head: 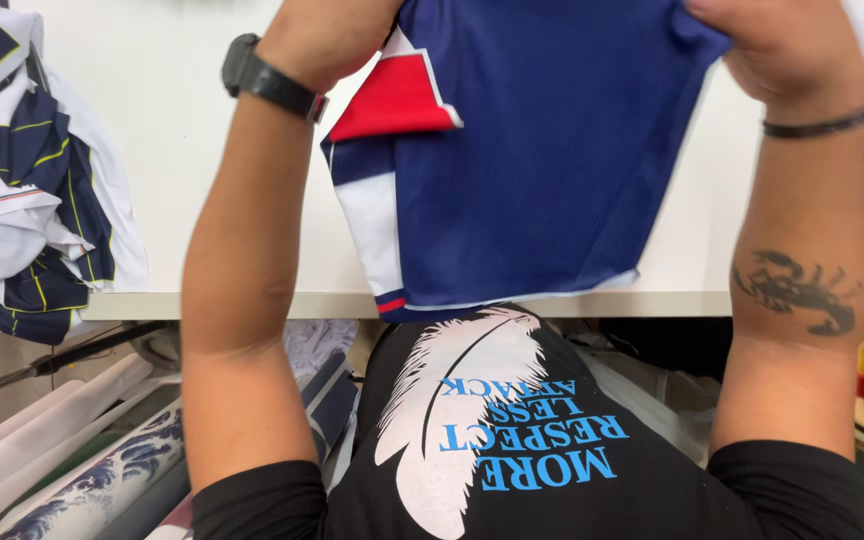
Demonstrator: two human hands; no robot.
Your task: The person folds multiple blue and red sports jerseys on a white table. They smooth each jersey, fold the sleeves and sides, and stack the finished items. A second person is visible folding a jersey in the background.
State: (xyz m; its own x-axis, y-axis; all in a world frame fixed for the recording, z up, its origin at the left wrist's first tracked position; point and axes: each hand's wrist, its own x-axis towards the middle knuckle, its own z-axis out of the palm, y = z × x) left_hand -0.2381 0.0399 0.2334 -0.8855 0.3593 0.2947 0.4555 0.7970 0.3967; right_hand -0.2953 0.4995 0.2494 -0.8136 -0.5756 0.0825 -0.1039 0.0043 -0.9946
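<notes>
Pinched at its upper corners by the left hand (327, 25) (mostly out of frame) and closed right hand (772, 40), a navy mesh jersey with red and white panels (532, 170) is held over the white table (182, 130); straightening seems underway, needing an even pull.

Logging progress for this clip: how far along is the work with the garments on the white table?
Done: nothing visibly finished; no folded stack is in view. In hand: the left hand and right hand hold the top edge of a navy, red and white jersey lying over the white table. Left: a crumpled pile of navy and white garments sits unsorted at the table's left end.
</notes>
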